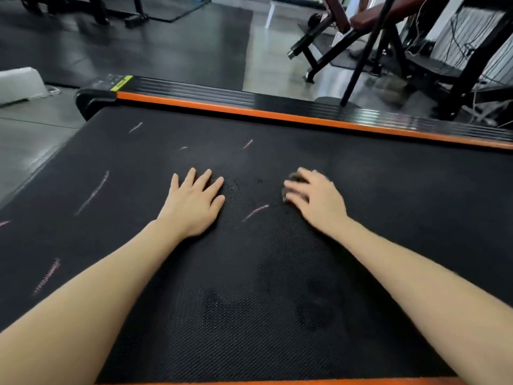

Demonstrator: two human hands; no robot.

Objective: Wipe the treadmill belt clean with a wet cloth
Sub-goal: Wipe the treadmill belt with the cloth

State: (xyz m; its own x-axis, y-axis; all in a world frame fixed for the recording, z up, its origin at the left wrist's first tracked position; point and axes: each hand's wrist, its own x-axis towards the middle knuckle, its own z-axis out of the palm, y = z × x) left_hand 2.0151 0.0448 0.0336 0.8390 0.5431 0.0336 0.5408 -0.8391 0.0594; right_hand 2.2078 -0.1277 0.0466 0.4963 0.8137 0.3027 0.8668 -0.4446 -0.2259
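Observation:
The black textured treadmill belt [249, 273] fills most of the view, with several pinkish chalk-like streaks [255, 212] and darker damp patches on it. My left hand [194, 201] lies flat on the belt with straight, spread fingers, holding nothing. My right hand [313, 198] is blurred and covers a small dark cloth [295, 179] on the belt, its fingers curled over it. Only a dark edge of the cloth shows under the fingers.
Orange trim and a black side rail [277, 107] run along the belt's far edge; an orange strip [277, 382] borders the near edge. A black post [361, 59] and weight benches [361, 26] stand at the back right. Grey floor and a white block [19, 84] lie to the left.

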